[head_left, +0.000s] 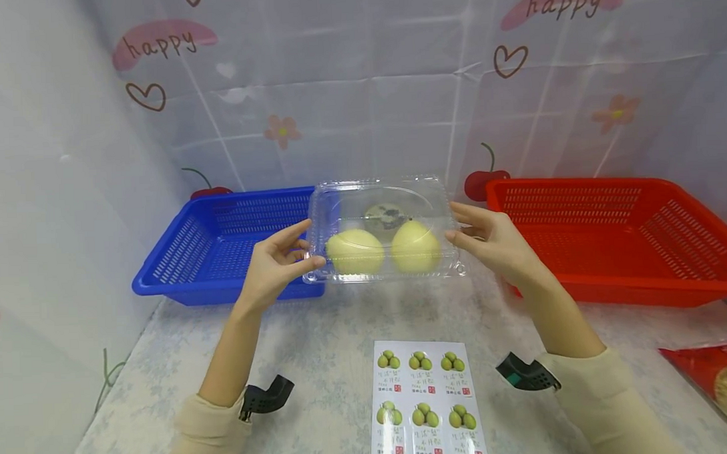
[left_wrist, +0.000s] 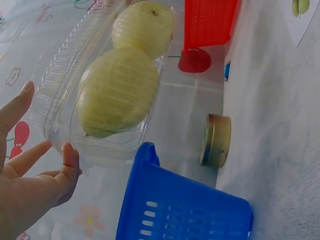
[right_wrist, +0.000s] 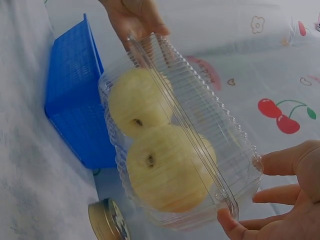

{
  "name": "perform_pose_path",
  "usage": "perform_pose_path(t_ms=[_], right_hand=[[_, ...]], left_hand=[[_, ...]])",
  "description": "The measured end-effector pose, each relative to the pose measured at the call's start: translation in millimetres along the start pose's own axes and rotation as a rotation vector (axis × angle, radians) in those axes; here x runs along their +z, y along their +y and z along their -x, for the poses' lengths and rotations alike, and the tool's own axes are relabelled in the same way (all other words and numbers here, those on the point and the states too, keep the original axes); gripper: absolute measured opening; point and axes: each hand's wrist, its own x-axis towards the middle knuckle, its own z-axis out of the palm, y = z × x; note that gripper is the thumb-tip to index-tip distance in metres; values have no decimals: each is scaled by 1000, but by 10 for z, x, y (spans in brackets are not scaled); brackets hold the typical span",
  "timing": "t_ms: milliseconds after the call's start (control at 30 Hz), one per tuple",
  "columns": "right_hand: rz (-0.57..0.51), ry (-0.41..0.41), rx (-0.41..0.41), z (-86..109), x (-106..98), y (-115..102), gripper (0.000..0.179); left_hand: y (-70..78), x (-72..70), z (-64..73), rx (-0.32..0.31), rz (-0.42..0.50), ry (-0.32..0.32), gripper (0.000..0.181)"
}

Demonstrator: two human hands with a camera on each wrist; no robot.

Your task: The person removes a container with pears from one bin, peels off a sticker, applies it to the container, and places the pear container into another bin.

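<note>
A clear plastic clamshell box (head_left: 339, 204), lid down, hangs above the table with two pale yellow pears (head_left: 355, 253) side by side inside. My left hand (head_left: 276, 260) grips its left end between thumb and fingers, with the fingertips at the rim and corner. At the opposite end my right hand (head_left: 493, 241) holds the box the same way. The right wrist view shows the right thumb and fingers spread along the box's short side (right_wrist: 245, 175). Behind the box, seen through it, stands a round tin (left_wrist: 216, 141).
A blue basket (head_left: 233, 290) stands behind the left hand, a red basket (head_left: 618, 288) to the right. A sheet of pear stickers (head_left: 426, 402) lies on the table in front. A red bag (head_left: 705, 375) is at the right edge. Patterned cloth (head_left: 358, 73) hangs behind.
</note>
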Motion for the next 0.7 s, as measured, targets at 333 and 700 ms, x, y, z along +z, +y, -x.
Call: perform_pose_path(t_ms=[333,700], right_hand=[[14,20,1,101,-101,90,59],[38,24,37,188,-177,220,61]], left_hand=[[-55,157,-40,13,4,-43,65],[-126,306,-99,21,-15,-65,65]])
